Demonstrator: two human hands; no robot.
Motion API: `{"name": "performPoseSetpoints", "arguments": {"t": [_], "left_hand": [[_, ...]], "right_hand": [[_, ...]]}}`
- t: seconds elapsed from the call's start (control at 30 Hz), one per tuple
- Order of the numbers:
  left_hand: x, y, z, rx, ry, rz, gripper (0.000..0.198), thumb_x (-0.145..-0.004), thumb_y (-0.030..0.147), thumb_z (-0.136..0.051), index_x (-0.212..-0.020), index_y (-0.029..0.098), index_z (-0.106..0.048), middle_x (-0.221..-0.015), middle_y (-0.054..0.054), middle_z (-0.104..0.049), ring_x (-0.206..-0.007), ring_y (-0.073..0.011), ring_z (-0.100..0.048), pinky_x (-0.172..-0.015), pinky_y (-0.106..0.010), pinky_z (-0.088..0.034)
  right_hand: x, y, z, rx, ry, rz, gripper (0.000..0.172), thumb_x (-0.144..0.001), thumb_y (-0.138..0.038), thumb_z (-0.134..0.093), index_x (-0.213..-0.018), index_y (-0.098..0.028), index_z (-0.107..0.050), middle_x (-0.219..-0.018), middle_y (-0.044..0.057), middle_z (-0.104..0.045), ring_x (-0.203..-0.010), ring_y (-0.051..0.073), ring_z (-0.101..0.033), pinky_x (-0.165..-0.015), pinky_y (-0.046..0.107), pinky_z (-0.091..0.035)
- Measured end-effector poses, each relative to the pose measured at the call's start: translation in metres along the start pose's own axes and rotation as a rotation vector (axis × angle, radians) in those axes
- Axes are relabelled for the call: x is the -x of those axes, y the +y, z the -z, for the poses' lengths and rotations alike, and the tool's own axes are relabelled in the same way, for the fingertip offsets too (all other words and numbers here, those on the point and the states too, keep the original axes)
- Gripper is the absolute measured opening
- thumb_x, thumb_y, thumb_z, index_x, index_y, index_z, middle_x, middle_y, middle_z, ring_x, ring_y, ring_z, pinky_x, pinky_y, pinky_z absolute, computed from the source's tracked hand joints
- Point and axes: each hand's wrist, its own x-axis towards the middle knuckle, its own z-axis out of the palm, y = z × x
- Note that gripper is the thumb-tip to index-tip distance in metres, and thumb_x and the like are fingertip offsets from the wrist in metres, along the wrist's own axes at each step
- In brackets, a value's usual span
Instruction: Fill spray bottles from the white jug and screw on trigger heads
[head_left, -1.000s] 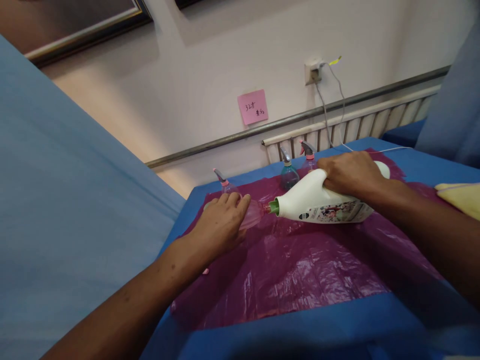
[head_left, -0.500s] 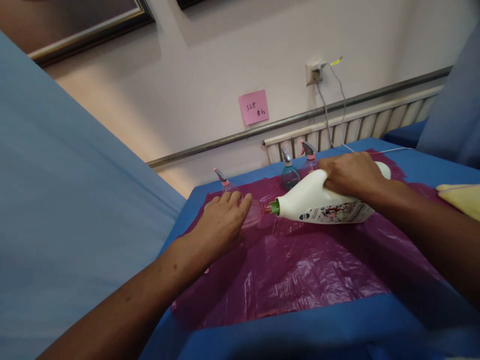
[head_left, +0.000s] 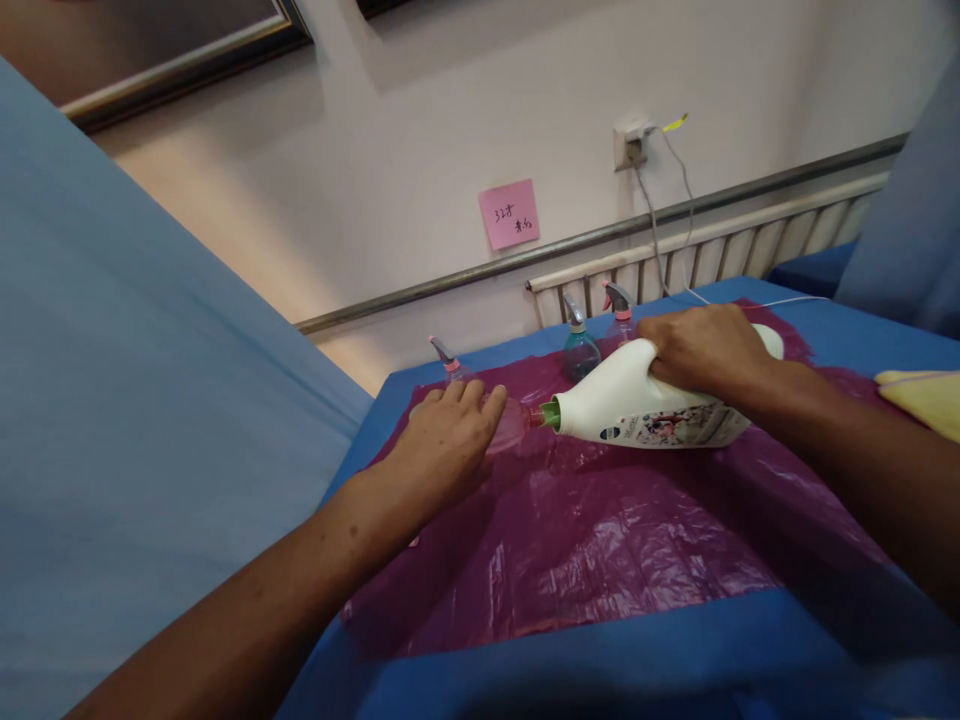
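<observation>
We've got right hand (head_left: 705, 345) gripping the white handled jug (head_left: 615, 400), left hand (head_left: 450, 430) wrapped round the pink bottle (head_left: 511, 425); mouth to neck, long axes roughly in line.

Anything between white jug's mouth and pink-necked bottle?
Nothing visible: the green spout meets the pink-necked bottle. Right hand grips the white jug; left hand holds the bottle. Teal spray bottle stands behind the jug, off that line.
</observation>
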Motion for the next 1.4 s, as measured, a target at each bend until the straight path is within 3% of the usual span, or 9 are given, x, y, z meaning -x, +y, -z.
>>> {"name": "performPoseSetpoints", "arguments": {"t": [0.43, 0.73, 0.97, 1.17, 1.4], "left_hand": [[0.0, -0.0008, -0.0025, -0.009, 0.02, -0.022, 0.076, -0.09, 0.022, -0.074, -0.161, 0.014, -0.049, -0.147, -0.023, -0.067, -0.131, -0.0418, -0.063, -0.107, -0.053, -0.054], [0.0, -0.0006, -0.003, -0.021, 0.016, -0.021, 0.076, -0.09, 0.022, -0.073, -0.161, 0.014, -0.049, -0.147, -0.023, -0.067, -0.131, -0.042, -0.062, -0.106, -0.053, -0.054], [-0.0004, -0.0007, -0.0022, -0.037, 0.007, -0.027, 0.075, -0.09, 0.022, -0.072, -0.161, 0.014, -0.049, -0.146, -0.022, -0.067, -0.131, -0.0419, -0.062, -0.106, -0.052, -0.053], [-0.0006, -0.0004, -0.0002, -0.032, 0.002, -0.03, 0.074, -0.091, 0.02, -0.071, -0.161, 0.012, -0.048, -0.147, -0.023, -0.066, -0.131, -0.0424, -0.063, -0.105, -0.052, -0.054], [-0.0015, 0.0014, 0.0023, -0.065, -0.011, -0.034, 0.073, -0.091, 0.017, -0.07, -0.16, 0.011, -0.05, -0.145, -0.022, -0.067, -0.129, -0.0411, -0.064, -0.104, -0.052, -0.054]], "right_hand": [[0.0026, -0.0032, 0.0054, 0.011, -0.007, 0.002, 0.039, -0.103, -0.036, -0.049, -0.116, -0.022, -0.083, -0.104, 0.019, -0.084, -0.084, 0.029, -0.07, -0.069, 0.04, -0.023], [0.0016, -0.003, 0.0048, 0.031, -0.025, -0.001, 0.036, -0.101, -0.038, -0.052, -0.117, -0.024, -0.081, -0.105, 0.014, -0.085, -0.086, 0.028, -0.072, -0.068, 0.037, -0.025], [0.002, -0.0036, 0.0049, 0.005, -0.007, 0.009, 0.04, -0.103, -0.036, -0.05, -0.117, -0.021, -0.084, -0.103, 0.019, -0.084, -0.084, 0.028, -0.07, -0.07, 0.039, -0.025], [0.0013, -0.0028, 0.0039, 0.009, -0.01, 0.003, 0.038, -0.102, -0.037, -0.05, -0.115, -0.023, -0.082, -0.104, 0.017, -0.084, -0.084, 0.028, -0.069, -0.068, 0.039, -0.024], [-0.0003, -0.0016, 0.0, 0.008, -0.007, 0.01, 0.038, -0.103, -0.039, -0.052, -0.121, -0.024, -0.082, -0.105, 0.016, -0.084, -0.086, 0.031, -0.072, -0.069, 0.038, -0.03]]}}
